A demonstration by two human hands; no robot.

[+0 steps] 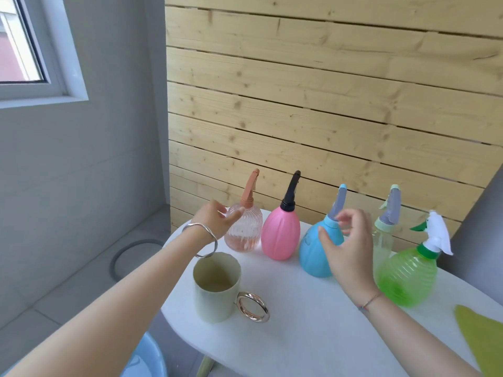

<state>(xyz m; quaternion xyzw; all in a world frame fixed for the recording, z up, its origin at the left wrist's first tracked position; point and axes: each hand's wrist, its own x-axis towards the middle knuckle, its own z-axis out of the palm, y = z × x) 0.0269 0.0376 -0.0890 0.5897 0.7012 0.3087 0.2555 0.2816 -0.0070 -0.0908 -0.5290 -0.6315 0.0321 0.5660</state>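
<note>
Now: 2 hands up at a row of 5 spray bottles

Right, starting at the left. The left hand (215,220) is out over the white table (313,338), a silver bangle (202,238) loose on its wrist. Its fingers (234,214) are loosely curved and slightly apart, gripping nothing. The tips lie at the shoulder of the peach ribbed bottle (245,235), and through the blur I cannot tell whether they touch it. That bottle stands upright just past those fingertips, its peach nozzle rising above them. Below the wrist, nearer the person than the fingers, sits a pale green mug (215,300), its shiny ring handle (253,307) pointing right.

Just right of the left fingers, beside the peach bottle, is the pink bottle (280,235) with a black nozzle, upright, no hand on it.

On to the right hand (347,243). Its fingers are spread wide and bent, the thumb (325,235) set well apart from them. The blue bottle (311,257) stands upright in that gap. The thumb lies across its shoulder and the fingertips hover at its grey-blue neck, not closed round it.

Behind those fingers, partly hidden by them, stands a clear bottle (383,240) with a pale green collar. Right of the wrist is the green bottle (405,281) with a white trigger head. Farthest right of the fingers, a flat yellow-green sheet (481,338) lies at the table's edge.
</note>
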